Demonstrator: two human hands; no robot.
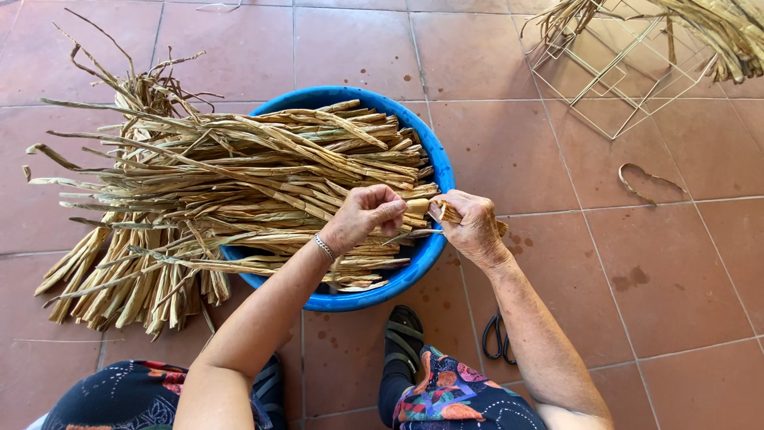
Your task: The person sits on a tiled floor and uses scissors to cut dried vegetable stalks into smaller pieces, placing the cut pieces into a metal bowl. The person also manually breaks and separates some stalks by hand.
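Two hands: the left hand (pixel 368 215) and the right hand (pixel 471 229) meet over the right rim of the basin, almost touching each other.
Left hand: closed in a loose fist, thumb and fingers pinched on the end of a dried leaf strip (pixel 422 209); a thin metal bracelet (pixel 324 247) sits on the wrist.
Right hand: fingers curled shut round the other end of the same strip, a short stub of it poking out past the knuckles.
Strip: held between both hands, just above the basin's edge.
Basin: a round blue plastic basin (pixel 434 159) on the floor, right in front of the person's knees.
Basin contents: a thick bundle of dried leaf strips (pixel 239 175), tan and brittle-looking, lying crosswise; their cut ends reach the right rim, and the long tails spill far over the left rim onto the tiles.
Floor: reddish-brown square tiles (pixel 684 279) with pale grout lines and a few dark spots.
Scissors: a black-handled pair of scissors (pixel 497 338) lies on the tiles beside the right forearm, partly hidden by it.
Far right corner: a wire frame (pixel 613 72) of thin pale rods, with more dried strips (pixel 732 32) heaped over it.
Loose piece: one curled strip (pixel 645 181) lies alone on the tiles right of the basin.
Open floor: bare tiles stretch to the right of the hands and beyond the basin's far rim.
Near edge: patterned trousers (pixel 454 398) and a dark sandal (pixel 404 338) sit close under the basin.
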